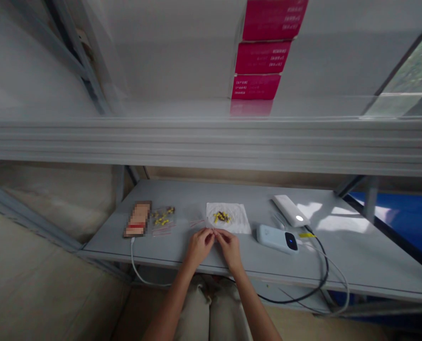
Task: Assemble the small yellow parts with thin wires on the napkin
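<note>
My left hand [199,245] and my right hand [228,244] meet at the fingertips above the grey table, both pinched closed. What sits between the fingers, if anything, is too small to make out. Just beyond them lies a white paper sheet [244,222] bearing a small heap of yellow and dark pieces [222,217]. A clear plastic bag [197,221] rests left of the sheet, partly behind my left hand. Farther left, another clear bag [164,220] holds more yellow and dark pieces.
A phone [138,219] with a white cable lies at the left. To the right are a light blue power bank [276,239], a white device [291,211] and a black cable [327,270]. An upper shelf edge [211,144] crosses ahead, with stacked pink boxes [262,58] on it.
</note>
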The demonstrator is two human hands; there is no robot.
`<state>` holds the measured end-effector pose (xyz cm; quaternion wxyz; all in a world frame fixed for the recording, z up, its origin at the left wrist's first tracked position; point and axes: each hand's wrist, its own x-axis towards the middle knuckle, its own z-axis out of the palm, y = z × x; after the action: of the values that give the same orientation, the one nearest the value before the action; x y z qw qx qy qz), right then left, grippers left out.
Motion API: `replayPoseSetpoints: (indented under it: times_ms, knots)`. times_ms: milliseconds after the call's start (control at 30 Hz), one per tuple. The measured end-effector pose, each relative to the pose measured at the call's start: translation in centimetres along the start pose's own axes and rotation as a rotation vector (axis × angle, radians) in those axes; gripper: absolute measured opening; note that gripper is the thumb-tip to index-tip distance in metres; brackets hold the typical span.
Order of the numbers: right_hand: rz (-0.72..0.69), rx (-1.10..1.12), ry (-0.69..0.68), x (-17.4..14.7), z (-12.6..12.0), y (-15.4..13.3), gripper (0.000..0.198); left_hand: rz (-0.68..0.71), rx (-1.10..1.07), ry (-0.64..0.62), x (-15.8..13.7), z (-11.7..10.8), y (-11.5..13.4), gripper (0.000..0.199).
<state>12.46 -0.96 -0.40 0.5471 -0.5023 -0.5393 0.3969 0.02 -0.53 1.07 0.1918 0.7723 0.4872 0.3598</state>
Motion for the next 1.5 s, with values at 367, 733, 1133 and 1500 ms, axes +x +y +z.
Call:
replayPoseSetpoints:
  times_ms: [367, 733, 1133, 1500]
  knots:
    - [-0.021, -0.052, -0.050, -0.1, 0.0, 0.0, 0.030, -0.046, 0.009, -0.007, 0.0, 0.2, -0.3, 0.015]
    - [0.027, 0.038, 0.050, 0.0, 0.0, 0.2, 0.037, -0.305, -0.049, 0.334, 1.1, -2.9, -2.1, 0.022]
    - [-0.022, -0.060, -0.035, 0.1, 0.1, 0.2, 0.030, 0.082, 0.691, -0.173, 5.2, -5.1, -3.3, 0.016]
    - [0.001, -0.063, -0.071, 0.1, 0.0, 0.3, 0.033, -0.220, 0.712, -0.127, -3.0, -14.0, -9.5, 0.033]
